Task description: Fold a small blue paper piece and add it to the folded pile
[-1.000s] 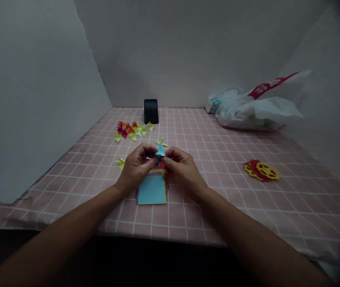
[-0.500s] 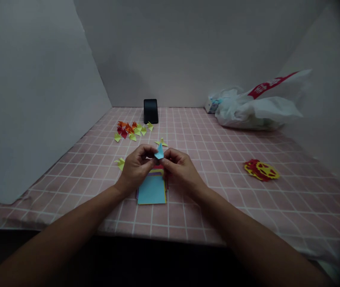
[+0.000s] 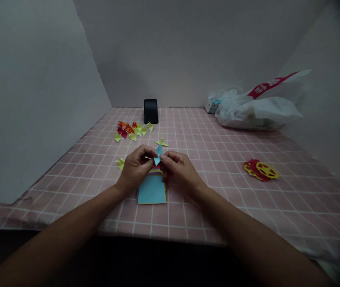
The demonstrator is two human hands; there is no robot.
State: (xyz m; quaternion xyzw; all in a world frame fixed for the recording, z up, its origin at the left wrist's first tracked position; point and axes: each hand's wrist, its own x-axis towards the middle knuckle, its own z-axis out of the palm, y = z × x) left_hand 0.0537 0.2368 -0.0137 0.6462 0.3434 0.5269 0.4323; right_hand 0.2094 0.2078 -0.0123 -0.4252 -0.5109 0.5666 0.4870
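A small folded piece of light blue paper is pinched between my two hands, above the table. My left hand is closed on its left side with thumb and fingertips. On its right side my right hand grips it between thumb and forefinger. Just below, partly covered by the hands, lies a stack of square coloured paper with a light blue sheet on top. A yellow folded paper lies right behind the blue one, and a yellow paper crane sits beside my left hand.
Several orange, red and yellow paper cranes are grouped at the back left. Behind them a black phone stands propped up. Red and yellow cut-out shapes lie at the right, with a white plastic bag farther back.
The blue folded paper has turned, and more of its lower point shows now. My right hand has shifted slightly down along it. The left hand has hardly moved.
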